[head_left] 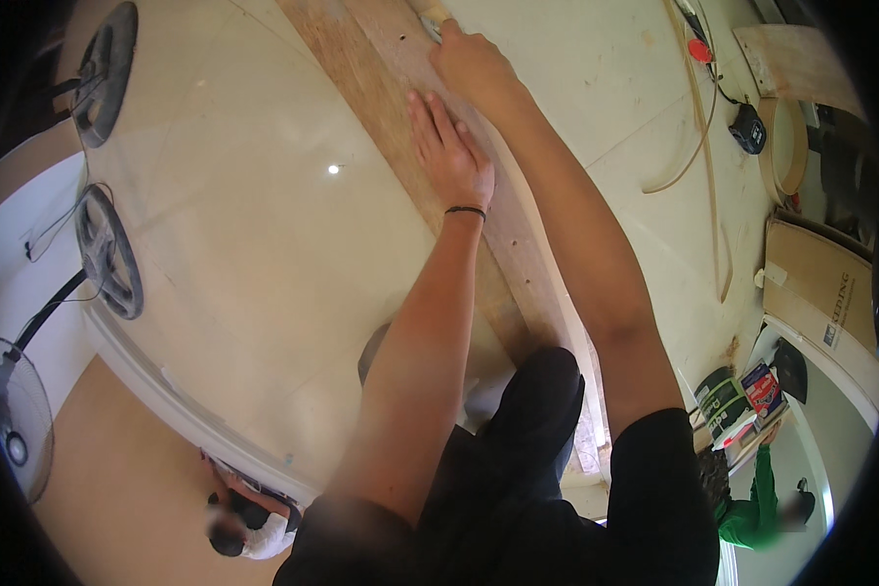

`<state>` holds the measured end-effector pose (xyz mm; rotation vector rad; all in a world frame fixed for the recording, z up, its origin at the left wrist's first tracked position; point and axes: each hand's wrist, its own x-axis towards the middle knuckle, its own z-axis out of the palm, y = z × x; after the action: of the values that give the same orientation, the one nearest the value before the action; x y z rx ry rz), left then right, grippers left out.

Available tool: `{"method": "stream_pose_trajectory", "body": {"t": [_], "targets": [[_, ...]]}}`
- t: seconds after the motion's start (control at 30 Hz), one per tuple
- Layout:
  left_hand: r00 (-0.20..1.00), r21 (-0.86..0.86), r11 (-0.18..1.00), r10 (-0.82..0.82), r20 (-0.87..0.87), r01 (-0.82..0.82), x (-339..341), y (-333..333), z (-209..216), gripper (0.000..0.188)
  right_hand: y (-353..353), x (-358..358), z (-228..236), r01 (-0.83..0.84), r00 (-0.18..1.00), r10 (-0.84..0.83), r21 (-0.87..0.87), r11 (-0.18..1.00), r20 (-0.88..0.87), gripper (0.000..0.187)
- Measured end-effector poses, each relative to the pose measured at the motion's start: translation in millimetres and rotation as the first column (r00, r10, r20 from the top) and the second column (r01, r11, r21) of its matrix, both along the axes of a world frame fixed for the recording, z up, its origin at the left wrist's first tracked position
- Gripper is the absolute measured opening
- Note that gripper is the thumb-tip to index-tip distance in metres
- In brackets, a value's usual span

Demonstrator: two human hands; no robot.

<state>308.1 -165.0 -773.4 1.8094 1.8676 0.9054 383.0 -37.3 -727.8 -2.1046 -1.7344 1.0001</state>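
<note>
A long pinkish wooden board [506, 227] with small holes runs from the top of the view down to my knees. Along its left side lies a browner plank [356, 83]. My left hand [451, 156], with a dark band at its wrist, rests flat on the wood, fingers stretched forward. Farther up, my right hand [476, 66] is closed around a hand tool [434, 13] with a pale wooden-looking part, at the board's far end. The tool is cut off by the picture's top edge and partly hidden by my fingers, so its kind is unclear.
Thin wooden strips [703, 127] and a black tape measure [749, 129] lie on the right. A cardboard box [816, 278] and a dark tub [721, 402] stand nearby. Fan stands [109, 252] are on the left. One person [264, 516] is lower left, another [752, 513] lower right.
</note>
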Motion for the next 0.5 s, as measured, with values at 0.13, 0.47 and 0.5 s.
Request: {"method": "stream_pose_trajectory", "body": {"t": [0.13, 0.47, 0.5], "targets": [[0.998, -0.012, 1.0, -0.005, 0.062, 0.006, -3.3, 0.5, 0.7, 0.05, -10.1, 3.0, 2.0, 0.015, 0.999, -0.016, -0.028, 0.999, -0.034, 0.035], [0.999, 0.022, 1.0, -0.005, 0.042, 0.004, -3.3, 0.1, 2.4, 0.049, -50.7, 10.5, 18.9, 0.031, 0.999, -0.037, -0.139, 0.99, -0.039, 0.034], [0.999, 0.026, 1.0, -0.003, 0.032, 0.002, -3.0, -0.4, 2.7, 0.049, -56.7, 11.5, 21.5, 0.038, 0.998, -0.045, -0.162, 0.986, -0.042, 0.033]]}}
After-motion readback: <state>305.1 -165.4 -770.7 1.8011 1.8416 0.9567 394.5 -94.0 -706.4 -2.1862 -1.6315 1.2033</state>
